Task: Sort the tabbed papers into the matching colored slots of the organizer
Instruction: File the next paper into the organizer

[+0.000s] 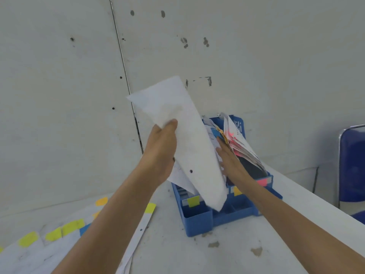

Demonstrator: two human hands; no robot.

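left hand: left hand (162, 153) is raised over the bench and grips a white sheet (189, 139). The thumb lies on the near face and the fingers are curled behind it.
right hand: right hand (230, 157) has straight fingers laid flat against the filed papers (243, 141) and holds nothing. It is partly hidden behind the sheet.
white sheet: tilted, with its top toward the wall and its lower end over the organizer's front slots. Cannot tell if it touches them. There is a punched hole near the lower edge. Its tab colour cannot be seen.
organizer: blue organizer (199, 220) stands on the bench near the far edge, close to the right edge. A yellow label (193, 201) marks a front slot and a pink label (262, 182) marks one further back.
filed papers: standing in the back slots and leaning toward the wall, with pink, orange and blue tabs on them.
loose tabbed papers: loose tabbed papers (59, 240) are fanned at the near left corner. Most tabs are yellow, with some orange and one blue. The left forearm covers part of them.
bench: bench (187, 254) is pale grey with scuffed stains in front of the organizer.
wall: wall (256, 56) is light panels with a vertical seam and dark marks.
chair: blue chair (351, 165) is beyond the right edge.
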